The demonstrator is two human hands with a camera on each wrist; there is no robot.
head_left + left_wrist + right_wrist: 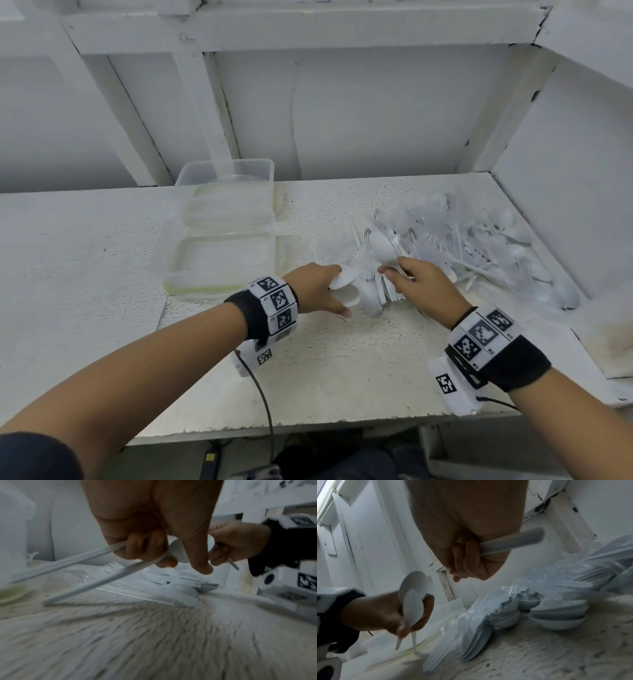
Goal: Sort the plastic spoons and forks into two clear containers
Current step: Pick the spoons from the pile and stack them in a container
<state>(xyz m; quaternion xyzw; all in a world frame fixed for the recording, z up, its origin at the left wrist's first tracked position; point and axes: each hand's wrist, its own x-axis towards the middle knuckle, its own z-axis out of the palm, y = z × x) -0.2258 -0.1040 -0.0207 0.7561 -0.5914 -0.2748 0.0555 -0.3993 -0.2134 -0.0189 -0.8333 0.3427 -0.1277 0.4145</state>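
My left hand (325, 291) grips two white plastic spoons (344, 287) beside the pile's near end. In the left wrist view the left hand (154, 547) has its fingers curled round both spoon handles (96, 574), which point down and left. My right hand (407, 277) holds one white spoon (382, 248) by its handle, bowl raised over the pile of white spoons and forks (462, 246). The right wrist view shows the right hand (467, 561) fisted round that handle (513, 542). Two clear containers, one far (226, 178) and one near (171, 260), stand left of the pile.
The white tabletop (85, 260) ends at a front edge close to my body. A white wall and frame rise behind the containers, and a side wall (565, 171) hems in the pile on the right. Stacked spoon bowls (556, 615) lie near my right hand.
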